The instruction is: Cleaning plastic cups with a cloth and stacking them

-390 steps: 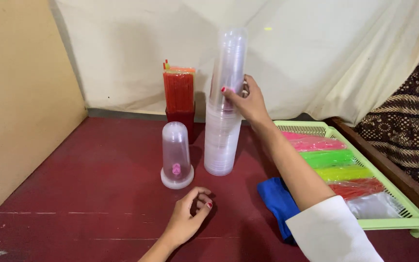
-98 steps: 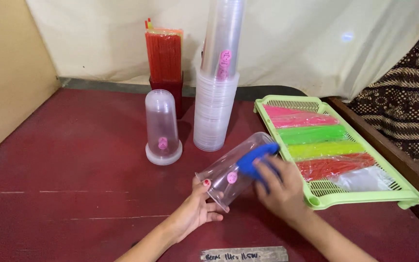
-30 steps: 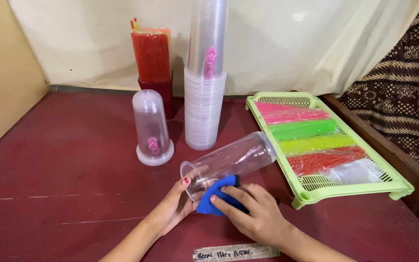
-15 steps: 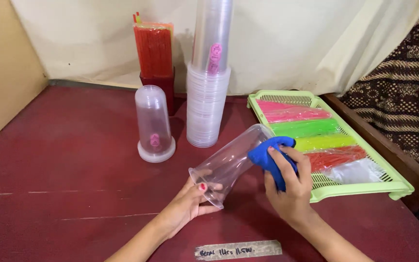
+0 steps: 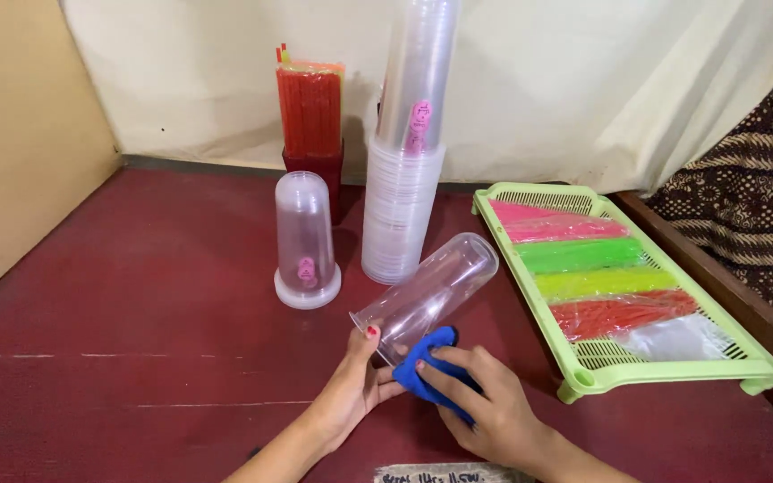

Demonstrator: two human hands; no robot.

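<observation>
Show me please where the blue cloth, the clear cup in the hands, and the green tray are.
blue cloth (image 5: 424, 360), head view, on its top fold beside the cup's mouth.
clear cup (image 5: 440, 284), head view, on its side wall.
green tray (image 5: 673, 374), head view, on its near rim.

Top of the cup stack (image 5: 409, 161) beyond the upper edge

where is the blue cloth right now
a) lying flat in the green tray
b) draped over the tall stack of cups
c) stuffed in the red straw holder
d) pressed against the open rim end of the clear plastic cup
d: the right hand presses the blue cloth to the open rim end of the clear plastic cup, which the left hand steadies tilted above the red table.
</observation>
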